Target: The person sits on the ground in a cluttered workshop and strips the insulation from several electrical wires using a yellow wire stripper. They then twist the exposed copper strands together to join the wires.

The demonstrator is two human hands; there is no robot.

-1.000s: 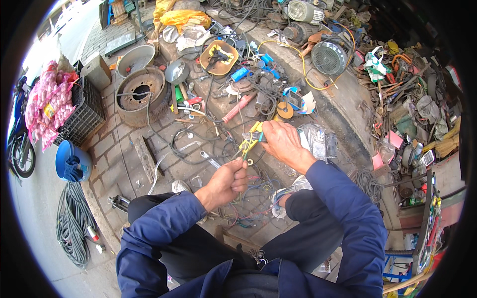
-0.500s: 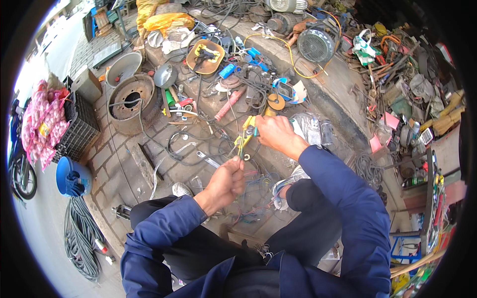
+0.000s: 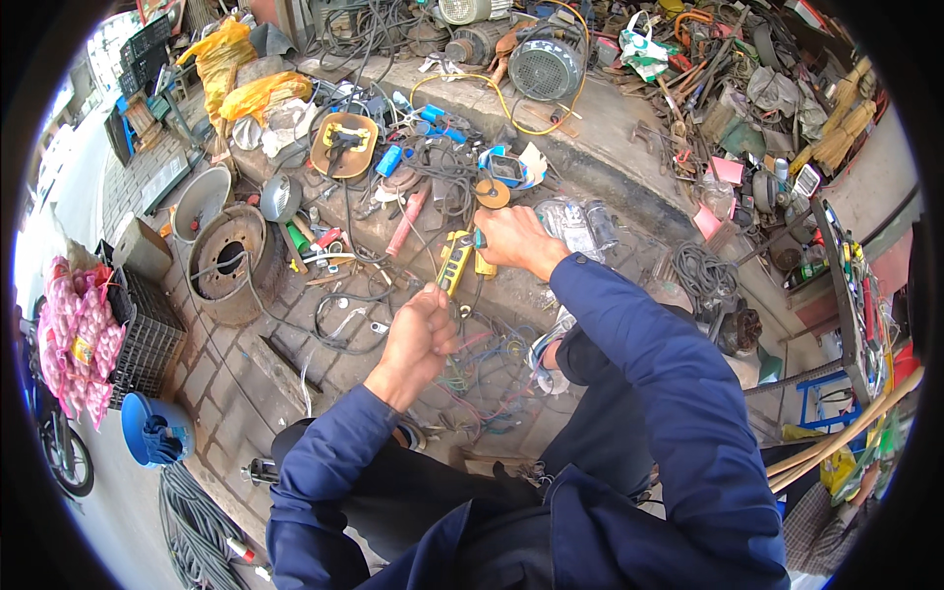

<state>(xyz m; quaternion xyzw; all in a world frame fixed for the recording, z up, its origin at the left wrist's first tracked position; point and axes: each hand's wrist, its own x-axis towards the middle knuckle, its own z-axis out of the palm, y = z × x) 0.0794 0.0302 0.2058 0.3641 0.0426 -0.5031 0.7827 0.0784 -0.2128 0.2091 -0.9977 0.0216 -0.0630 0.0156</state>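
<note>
Pavement (image 3: 218,369) runs through the middle of the frame, strewn with scrap (much of it tangled cable). Left of the centre stands a rusty wheel (image 3: 208,287); near the top edge rests a green-grey motor (image 3: 546,71), and in the upper middle a tan bowl (image 3: 362,165). At the frame's centre the right hand (image 3: 518,241) curls around a yellow tool (image 3: 455,260), which slants between both hands. Lower left of it, the left hand (image 3: 418,334) is closed, thumb pressed to fingers; what it pinches is too small to tell. Just above the right hand lies an orange-brown spool (image 3: 501,200).
</note>
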